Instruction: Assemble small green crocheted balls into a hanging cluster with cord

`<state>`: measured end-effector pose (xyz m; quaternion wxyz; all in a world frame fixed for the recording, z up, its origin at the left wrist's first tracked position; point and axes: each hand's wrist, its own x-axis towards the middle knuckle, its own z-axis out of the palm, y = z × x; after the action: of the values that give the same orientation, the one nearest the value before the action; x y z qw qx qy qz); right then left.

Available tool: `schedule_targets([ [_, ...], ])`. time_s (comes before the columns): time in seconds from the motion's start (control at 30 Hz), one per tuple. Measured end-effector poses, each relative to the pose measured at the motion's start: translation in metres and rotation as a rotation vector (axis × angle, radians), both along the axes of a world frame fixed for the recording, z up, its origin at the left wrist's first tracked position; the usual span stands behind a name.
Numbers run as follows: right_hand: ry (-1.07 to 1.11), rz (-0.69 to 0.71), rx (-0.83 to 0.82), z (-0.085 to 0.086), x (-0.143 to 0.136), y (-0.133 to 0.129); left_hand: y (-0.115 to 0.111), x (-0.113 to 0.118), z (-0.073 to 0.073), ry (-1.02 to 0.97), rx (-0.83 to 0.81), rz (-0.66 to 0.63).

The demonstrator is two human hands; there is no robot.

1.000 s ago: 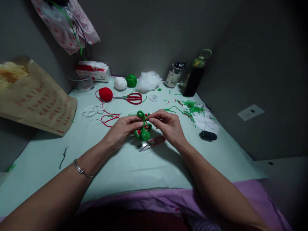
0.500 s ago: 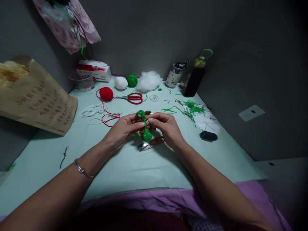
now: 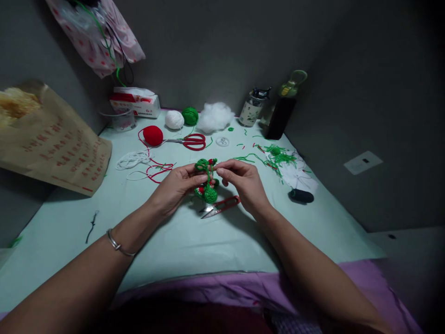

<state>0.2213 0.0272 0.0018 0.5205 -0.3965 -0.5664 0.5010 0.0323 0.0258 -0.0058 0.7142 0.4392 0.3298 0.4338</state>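
Observation:
A small green crocheted piece [image 3: 210, 194] with red and white parts hangs over the middle of the table. My left hand [image 3: 180, 185] pinches it between thumb and fingers from the left side. Just to its right, my right hand [image 3: 241, 180] is closed, thumb against forefinger, close by the upper end of the piece. What those fingertips hold is too small to make out. Below both hands, thread snips [image 3: 224, 205] with red handles and bare blades lie on the table, partly overlapped by the crocheted piece.
Behind the hands lie red-handled scissors [image 3: 193, 141], a red yarn ball [image 3: 153, 135], a white one [image 3: 174, 119], a green one [image 3: 190, 116] and white stuffing [image 3: 215, 117]. Green yarn scraps [image 3: 281, 157] are at right; a paper bag [image 3: 66, 144] leans at left.
My right hand has drawn slightly right, away from the crocheted piece, its fingertips now apart from my left hand. My left hand keeps its hold on the piece.

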Motion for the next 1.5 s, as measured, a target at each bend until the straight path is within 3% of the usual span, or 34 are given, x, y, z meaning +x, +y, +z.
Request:
schedule_targets([
  [0.5,-0.053,-0.017,0.036,0.004,-0.003,-0.002,-0.001,0.001,0.002,0.017,-0.007,0.013],
  [0.87,0.071,0.048,-0.189,-0.008,-0.007,0.001,0.0,0.002,-0.001,0.007,0.004,0.032],
  [1.1,0.006,0.094,-0.09,-0.002,-0.004,-0.002,0.0,0.002,-0.001,0.004,-0.003,0.042],
  [1.3,-0.183,-0.018,0.033,0.001,-0.005,-0.004,0.0,0.002,-0.002,0.015,-0.001,0.078],
  [1.5,-0.248,0.059,0.026,-0.004,-0.011,-0.006,0.0,0.003,-0.002,0.012,0.006,0.087],
])
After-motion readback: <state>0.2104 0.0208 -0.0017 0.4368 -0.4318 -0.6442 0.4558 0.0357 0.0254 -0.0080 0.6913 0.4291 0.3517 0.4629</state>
